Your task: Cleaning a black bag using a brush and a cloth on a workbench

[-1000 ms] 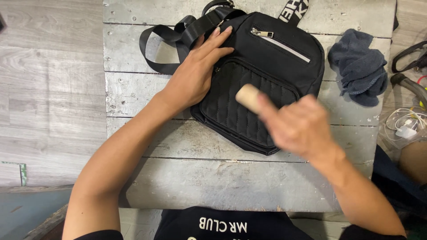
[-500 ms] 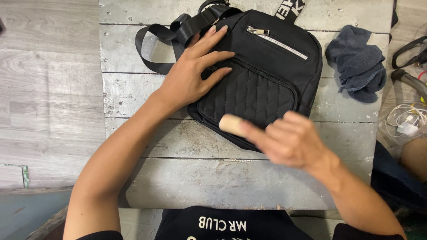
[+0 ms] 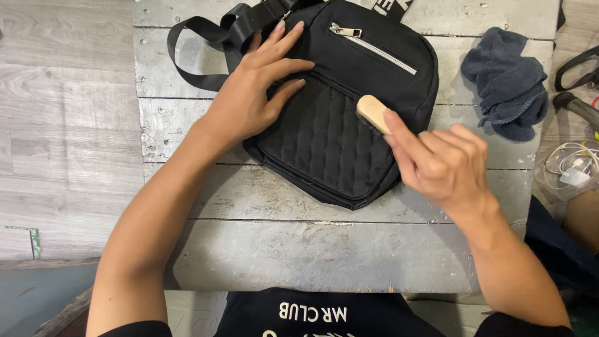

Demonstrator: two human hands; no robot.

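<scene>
On the left of the worn grey table [image 3: 299, 256], a black strap [image 3: 193, 53] loops out from the top corner of a black bag [image 3: 337, 125] and lies flat on the planks. Next to it, the left hand [image 3: 253, 93] rests palm down on the bag's upper left part, fingers spread and open, gripping nothing, the fingertips reaching toward the strap's root. The bag lies in the middle of the table, tilted, its quilted front pocket facing up and a silver zipper [image 3: 374, 47] running across the panel above. Further right, the right hand [image 3: 443, 162] is closed around a wooden brush [image 3: 373, 112], whose pale rounded end sticks out past the forefinger and sits on the bag's right edge, beside the quilted pocket. Beyond the bag, near the table's right edge, lies a crumpled dark blue cloth [image 3: 505, 81], apart from both hands. At the far right, off the table, white cables [image 3: 571, 168] lie in a tangle.
</scene>
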